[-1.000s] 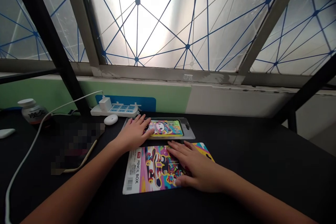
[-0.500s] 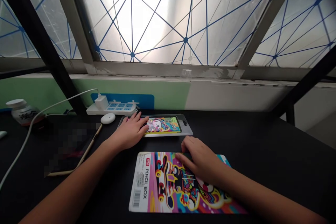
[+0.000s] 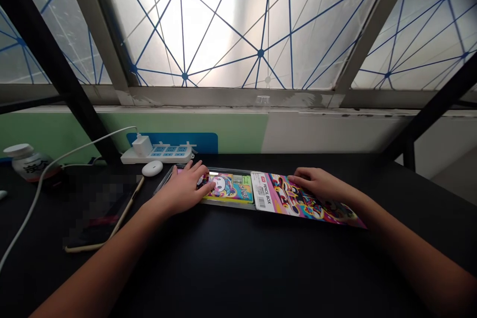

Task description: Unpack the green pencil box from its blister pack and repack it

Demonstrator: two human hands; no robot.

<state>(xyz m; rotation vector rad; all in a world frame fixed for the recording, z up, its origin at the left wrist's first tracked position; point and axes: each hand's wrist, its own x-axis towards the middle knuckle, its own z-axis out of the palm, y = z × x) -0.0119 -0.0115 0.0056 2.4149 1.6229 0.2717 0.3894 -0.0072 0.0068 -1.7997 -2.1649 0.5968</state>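
A colourful cartoon pencil box (image 3: 233, 186) lies in a clear plastic package (image 3: 227, 204) near the back of the black desk. My left hand (image 3: 184, 186) rests over the left part of the box with its fingers spread, hiding that part. To the right, my right hand (image 3: 322, 184) grips the far edge of a bright printed card (image 3: 294, 196) marked "PENCIL BOX". The card's left edge overlaps the right end of the package, and its right part is partly hidden by the hand and forearm.
Behind my left hand stands a white power strip (image 3: 158, 154) with a charger plugged in. A round white object (image 3: 152, 168), a dark item with a tan edge (image 3: 119, 218), a white cable (image 3: 39, 189) and a jar (image 3: 28, 161) are at left. Black frame bars flank the window.
My right hand has carried the card away from me and to the right, from the desk front to the package's right end. My left hand stays on the box.
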